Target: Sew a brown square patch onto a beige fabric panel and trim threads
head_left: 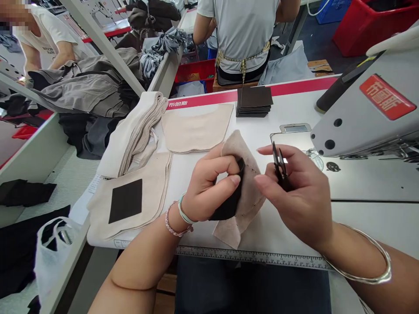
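My left hand (214, 185) pinches a beige fabric piece (250, 185) together with a black fabric patch (231, 203), raised a little over the table. Thread marks run along the beige cloth. In my right hand (297, 192) are small black thread snips (279, 163), blades pointing up, with the fingers curled round them. The thumb of that hand is close to the beige cloth's right edge; whether it touches I cannot tell. Left of my hands lie beige pieces (157, 192) with a black square (126, 200) on top.
A sewing machine (369, 104) stands at the right. Folded beige cloth (134, 131), another beige panel (196, 128) and a stack of black squares (253, 102) lie farther back. A ruler strip (252, 256) lines the front edge. Two co-workers (244, 39) are beyond the table.
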`<state>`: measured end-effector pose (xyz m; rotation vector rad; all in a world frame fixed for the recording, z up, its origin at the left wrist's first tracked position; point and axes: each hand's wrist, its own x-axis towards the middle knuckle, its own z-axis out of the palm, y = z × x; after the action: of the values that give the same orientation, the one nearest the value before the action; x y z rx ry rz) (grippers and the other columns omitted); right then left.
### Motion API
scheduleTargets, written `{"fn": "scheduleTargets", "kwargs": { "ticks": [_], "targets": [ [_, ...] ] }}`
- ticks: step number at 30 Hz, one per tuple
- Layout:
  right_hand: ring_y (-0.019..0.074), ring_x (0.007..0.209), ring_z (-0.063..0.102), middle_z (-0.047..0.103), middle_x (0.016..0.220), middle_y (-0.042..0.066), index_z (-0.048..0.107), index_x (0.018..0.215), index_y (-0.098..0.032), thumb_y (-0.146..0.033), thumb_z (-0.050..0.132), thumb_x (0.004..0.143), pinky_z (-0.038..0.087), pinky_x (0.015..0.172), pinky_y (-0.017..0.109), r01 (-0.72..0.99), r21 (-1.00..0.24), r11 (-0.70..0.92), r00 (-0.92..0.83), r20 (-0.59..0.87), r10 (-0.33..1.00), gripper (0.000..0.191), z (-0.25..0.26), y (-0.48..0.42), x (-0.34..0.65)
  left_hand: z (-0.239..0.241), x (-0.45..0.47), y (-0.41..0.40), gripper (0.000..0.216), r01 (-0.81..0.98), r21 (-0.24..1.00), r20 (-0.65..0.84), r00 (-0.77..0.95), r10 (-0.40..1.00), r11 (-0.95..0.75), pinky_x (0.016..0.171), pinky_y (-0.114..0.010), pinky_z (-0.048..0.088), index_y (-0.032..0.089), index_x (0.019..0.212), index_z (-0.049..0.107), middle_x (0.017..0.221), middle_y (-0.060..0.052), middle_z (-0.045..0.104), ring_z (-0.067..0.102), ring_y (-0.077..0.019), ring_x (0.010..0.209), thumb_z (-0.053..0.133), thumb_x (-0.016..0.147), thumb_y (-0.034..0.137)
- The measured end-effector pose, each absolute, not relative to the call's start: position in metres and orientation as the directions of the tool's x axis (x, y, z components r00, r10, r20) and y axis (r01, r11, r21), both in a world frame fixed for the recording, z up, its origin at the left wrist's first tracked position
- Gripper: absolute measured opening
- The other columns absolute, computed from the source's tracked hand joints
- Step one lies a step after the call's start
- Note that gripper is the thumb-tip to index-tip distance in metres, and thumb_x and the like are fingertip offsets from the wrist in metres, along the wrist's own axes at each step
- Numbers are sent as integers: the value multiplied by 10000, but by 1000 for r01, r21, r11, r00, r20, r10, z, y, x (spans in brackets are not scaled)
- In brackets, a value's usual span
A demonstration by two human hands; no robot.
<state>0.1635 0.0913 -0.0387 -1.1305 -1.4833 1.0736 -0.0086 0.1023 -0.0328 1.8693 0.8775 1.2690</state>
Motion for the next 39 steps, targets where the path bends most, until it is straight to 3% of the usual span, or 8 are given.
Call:
{"fn": "scheduleTargets", "kwargs": {
  "ticks": [4, 8, 16, 22, 34, 39],
  "targets": [
    [75, 472, 340, 364, 517, -90, 594, 868, -223, -268, 681, 823, 299, 455, 241, 279, -923, 264, -132, 235, 963, 108, -37, 95, 163, -33, -7, 102, 239, 158, 832, 458, 345, 819, -532, 734, -344, 429, 192, 622, 422, 798, -36, 464, 482, -184, 801, 561, 813, 159],
    [67, 482, 353, 394, 529, -75, 568, 752, -207, -225, 633, 846, 298, 451, 232, 306, -896, 323, -172, 281, 944, 116, -37, 96, 164, -34, -7, 103, 229, 181, 835, 428, 379, 820, -520, 810, -385, 454, 195, 640, 440, 957, -73, 504, 512, -222, 904, 559, 834, 190],
    [74, 487, 371, 422, 533, -62, 559, 711, -211, -220, 631, 836, 317, 459, 231, 335, -901, 276, -67, 269, 961, 145, -38, 98, 166, -34, -14, 109, 222, 112, 865, 434, 322, 842, -489, 876, -377, 458, 179, 620, 440, 1102, -67, 516, 517, -198, 940, 542, 815, 151],
    [81, 498, 384, 443, 536, -51, 564, 685, -214, -207, 635, 816, 329, 466, 234, 373, -894, 249, -22, 260, 965, 149, -36, 99, 167, -33, -18, 112, 216, 112, 882, 403, 323, 856, -457, 974, -422, 452, 176, 598, 450, 1097, -62, 551, 529, -225, 1012, 535, 794, 143],
    [76, 516, 375, 430, 560, -55, 554, 679, -206, -197, 612, 822, 308, 472, 235, 278, -940, 196, -44, 192, 980, 155, -38, 102, 167, -33, -17, 113, 237, 37, 928, 336, 348, 875, -371, 875, -381, 437, 173, 598, 442, 1066, -73, 573, 539, -211, 930, 553, 808, 172],
    [71, 525, 377, 447, 586, -57, 528, 673, -202, -213, 606, 839, 295, 474, 244, 203, -966, 162, -49, 155, 987, 184, -38, 106, 167, -42, -11, 114, 291, -22, 962, 259, 404, 877, -274, 646, -313, 362, 186, 646, 437, 733, -16, 441, 400, -150, 697, 521, 902, 299]
  ]
}}
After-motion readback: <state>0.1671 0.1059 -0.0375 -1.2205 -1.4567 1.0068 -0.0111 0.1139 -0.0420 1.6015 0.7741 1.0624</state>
